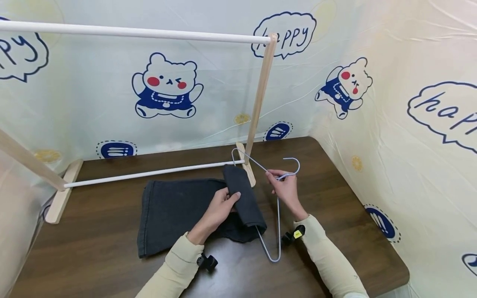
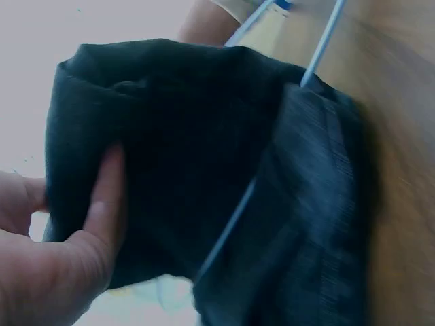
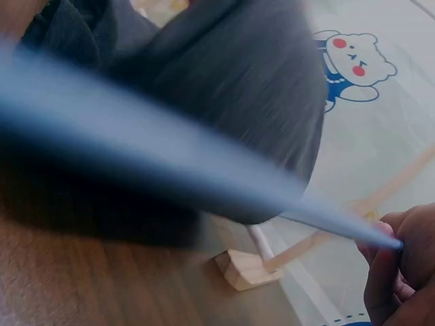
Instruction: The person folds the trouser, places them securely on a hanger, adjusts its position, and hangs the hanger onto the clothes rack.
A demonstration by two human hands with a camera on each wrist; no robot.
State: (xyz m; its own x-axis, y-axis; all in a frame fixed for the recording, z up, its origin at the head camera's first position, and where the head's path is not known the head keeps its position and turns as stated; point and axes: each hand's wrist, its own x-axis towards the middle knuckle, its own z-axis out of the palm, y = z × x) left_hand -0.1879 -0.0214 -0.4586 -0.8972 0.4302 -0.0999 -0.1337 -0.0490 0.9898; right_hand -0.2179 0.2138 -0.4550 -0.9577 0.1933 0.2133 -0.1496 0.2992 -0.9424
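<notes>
Dark trousers [image 1: 175,211] lie folded on the table, with one end brought over the bar of a pale blue wire hanger [image 1: 278,223]. My left hand [image 1: 220,207] grips that folded-over end, thumb on top. In the left wrist view, the hanger's wire runs between the layers of the trousers [image 2: 204,142], and the thumb of my left hand [image 2: 61,251] presses on the cloth. My right hand [image 1: 285,188] pinches the hanger near its hook, which points away from me. Large and blurred, the hanger [image 3: 170,149] crosses the right wrist view to the fingers.
Behind the trousers stands a rack with a white top rail [image 1: 149,33], a lower white rail [image 1: 149,174] and wooden posts [image 1: 261,95]. Its wooden foot [image 1: 246,165] is close to the hanger. A printed curtain [image 1: 223,82] borders the brown table [image 1: 93,265] at the back and sides.
</notes>
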